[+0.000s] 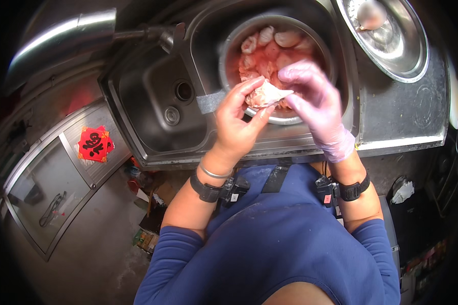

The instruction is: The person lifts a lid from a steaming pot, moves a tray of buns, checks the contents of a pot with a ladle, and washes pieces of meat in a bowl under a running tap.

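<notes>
My bare left hand [238, 118] holds a pale piece of raw meat [265, 95], which looks like poultry, between thumb and fingers. The piece tapers to a point on its right side. My right hand [316, 99], in a thin pinkish plastic glove, is beside that point with thumb and fingers apart; it is blurred, and whether the thumb touches the tip is unclear. Both hands are over the near part of a round metal basin [224, 63]. Inside the basin, several raw meat pieces [288, 39] lie in reddish liquid, partly hidden by my hands.
The basin stands in the right bowl of a steel double sink [156, 129]. A grey cloth strip [210, 102] lies over the divider, near the faucet [168, 40]. At upper right, a second metal basin [412, 57] holds something pale and blurred. The sink's front edge [400, 146] runs before me.
</notes>
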`<control>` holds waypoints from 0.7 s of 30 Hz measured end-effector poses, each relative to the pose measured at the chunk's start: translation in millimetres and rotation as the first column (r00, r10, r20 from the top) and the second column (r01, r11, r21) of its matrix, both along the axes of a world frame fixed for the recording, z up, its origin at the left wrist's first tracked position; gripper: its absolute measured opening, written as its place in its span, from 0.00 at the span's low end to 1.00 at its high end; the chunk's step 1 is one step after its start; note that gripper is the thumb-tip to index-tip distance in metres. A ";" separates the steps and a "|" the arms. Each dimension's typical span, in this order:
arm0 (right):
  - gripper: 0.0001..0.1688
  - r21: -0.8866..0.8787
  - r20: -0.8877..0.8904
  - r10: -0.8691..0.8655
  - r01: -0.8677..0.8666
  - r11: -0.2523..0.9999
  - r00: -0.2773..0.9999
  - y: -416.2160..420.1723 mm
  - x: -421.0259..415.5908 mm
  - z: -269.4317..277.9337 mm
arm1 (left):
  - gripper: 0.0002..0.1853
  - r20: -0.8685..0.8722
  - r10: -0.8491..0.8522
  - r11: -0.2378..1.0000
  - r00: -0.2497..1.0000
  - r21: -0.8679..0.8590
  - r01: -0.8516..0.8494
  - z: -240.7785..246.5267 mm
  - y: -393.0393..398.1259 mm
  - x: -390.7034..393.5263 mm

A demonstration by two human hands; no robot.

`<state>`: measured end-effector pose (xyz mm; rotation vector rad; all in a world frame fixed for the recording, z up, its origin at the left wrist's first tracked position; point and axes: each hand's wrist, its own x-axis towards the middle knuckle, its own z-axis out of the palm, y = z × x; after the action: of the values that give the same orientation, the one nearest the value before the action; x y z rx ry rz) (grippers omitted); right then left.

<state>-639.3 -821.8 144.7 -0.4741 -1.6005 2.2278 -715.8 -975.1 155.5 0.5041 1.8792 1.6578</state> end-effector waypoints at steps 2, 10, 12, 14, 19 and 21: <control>0.09 0.104 -0.029 0.075 -0.071 0.992 0.997 7.1 0.1 2.3 | 0.25 -0.075 -0.028 0.999 0.997 -0.049 0.025 2.6 0.8 -1.4; 0.06 0.290 0.037 0.148 -0.152 0.945 0.988 11.5 -0.1 5.0 | 0.24 -0.013 -0.045 0.996 0.999 -0.078 0.044 11.4 6.1 0.8; 0.06 0.414 0.071 0.167 -0.181 0.892 0.983 13.2 -2.2 3.9 | 0.24 0.042 -0.049 0.996 0.998 -0.068 0.051 14.0 7.3 0.8; 0.05 0.478 0.085 0.145 -0.168 0.862 0.986 12.7 -3.0 3.5 | 0.24 0.147 -0.028 0.999 0.989 -0.027 0.032 17.4 9.6 1.7; 0.03 0.245 0.120 0.062 -0.090 0.965 0.991 9.9 1.4 -2.7 | 0.24 0.319 -0.022 0.999 0.948 0.029 0.013 18.5 7.4 -1.1; 0.02 0.193 0.101 0.108 -0.126 0.973 0.989 11.4 2.9 2.9 | 0.25 0.365 -0.030 0.999 0.931 0.045 0.014 21.8 8.7 -2.5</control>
<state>-636.4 -810.5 147.7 -0.4403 -1.9206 2.1252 -718.2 -966.4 177.3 0.2103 1.5631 1.6473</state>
